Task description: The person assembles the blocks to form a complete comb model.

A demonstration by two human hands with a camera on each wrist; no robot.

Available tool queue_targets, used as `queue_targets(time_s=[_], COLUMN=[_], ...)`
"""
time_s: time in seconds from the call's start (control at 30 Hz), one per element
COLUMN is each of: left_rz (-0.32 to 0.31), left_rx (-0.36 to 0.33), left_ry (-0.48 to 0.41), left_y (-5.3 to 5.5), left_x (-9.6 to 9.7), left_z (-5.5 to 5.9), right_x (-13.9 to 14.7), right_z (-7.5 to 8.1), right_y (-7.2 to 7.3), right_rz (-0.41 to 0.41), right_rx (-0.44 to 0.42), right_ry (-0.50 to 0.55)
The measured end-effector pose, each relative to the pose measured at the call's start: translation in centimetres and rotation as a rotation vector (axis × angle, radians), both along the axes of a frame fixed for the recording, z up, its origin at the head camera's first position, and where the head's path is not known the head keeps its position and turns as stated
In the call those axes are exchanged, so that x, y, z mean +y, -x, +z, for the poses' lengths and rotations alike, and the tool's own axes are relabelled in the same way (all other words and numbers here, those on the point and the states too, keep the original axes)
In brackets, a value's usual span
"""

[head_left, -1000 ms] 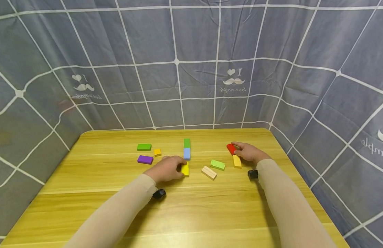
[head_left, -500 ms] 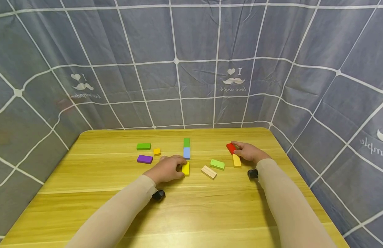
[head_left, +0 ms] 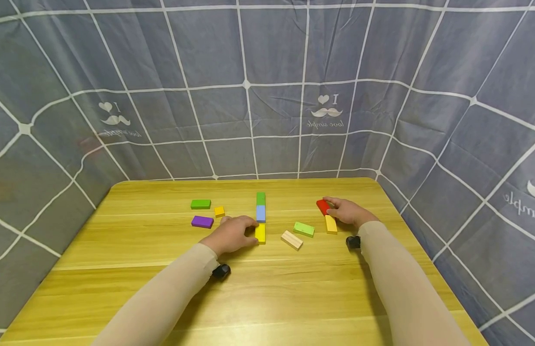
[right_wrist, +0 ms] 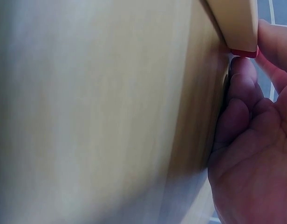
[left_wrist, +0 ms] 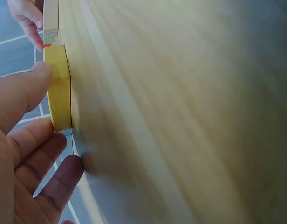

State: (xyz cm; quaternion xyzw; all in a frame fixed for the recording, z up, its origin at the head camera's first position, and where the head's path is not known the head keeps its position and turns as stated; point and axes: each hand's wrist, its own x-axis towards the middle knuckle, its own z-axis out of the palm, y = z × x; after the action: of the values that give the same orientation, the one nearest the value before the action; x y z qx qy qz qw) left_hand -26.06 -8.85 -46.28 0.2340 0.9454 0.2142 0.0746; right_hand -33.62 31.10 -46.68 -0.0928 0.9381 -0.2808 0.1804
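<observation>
In the head view my left hand (head_left: 233,234) pinches a bright yellow block (head_left: 261,234) between thumb and fingers. That block lies flat at the near end of a line with a blue block (head_left: 260,214) and a green block (head_left: 260,198). Up close in the left wrist view, the thumb is against the yellow block (left_wrist: 59,88), a finger meets its lower end, and the other fingers stay spread. Over on the right, my right hand (head_left: 348,212) holds a red block (head_left: 322,207), partly covered by the fingers. An orange-yellow block (head_left: 331,225) sits at the red block's near end.
Between the hands lie a light green block (head_left: 304,229) and a plain wooden block (head_left: 292,240). Farther left are a green block (head_left: 201,204), a small orange block (head_left: 219,212) and a purple block (head_left: 202,222). A grey checked curtain (head_left: 276,115) surrounds the wooden table (head_left: 267,298).
My left hand has slid the yellow block slightly away from me, closing the gap to the blue block. The right hand and the red block have stayed in place.
</observation>
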Motion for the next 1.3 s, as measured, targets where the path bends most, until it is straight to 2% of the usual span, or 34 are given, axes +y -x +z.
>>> queue_targets(time_s=[0.3, 1.3], left_rz=[0.017, 0.044], left_rx=[0.0, 0.001], left_ry=[0.004, 0.016], left_y=[0.25, 0.94], left_x=[0.1, 0.37], left_z=[-0.11, -0.36], right_x=[-0.11, -0.18], right_z=[0.05, 0.17], right_y=[-0.06, -0.1], right_rz=[0.001, 0.005], right_rx=[-0.014, 0.01], right_ry=[0.032, -0.026])
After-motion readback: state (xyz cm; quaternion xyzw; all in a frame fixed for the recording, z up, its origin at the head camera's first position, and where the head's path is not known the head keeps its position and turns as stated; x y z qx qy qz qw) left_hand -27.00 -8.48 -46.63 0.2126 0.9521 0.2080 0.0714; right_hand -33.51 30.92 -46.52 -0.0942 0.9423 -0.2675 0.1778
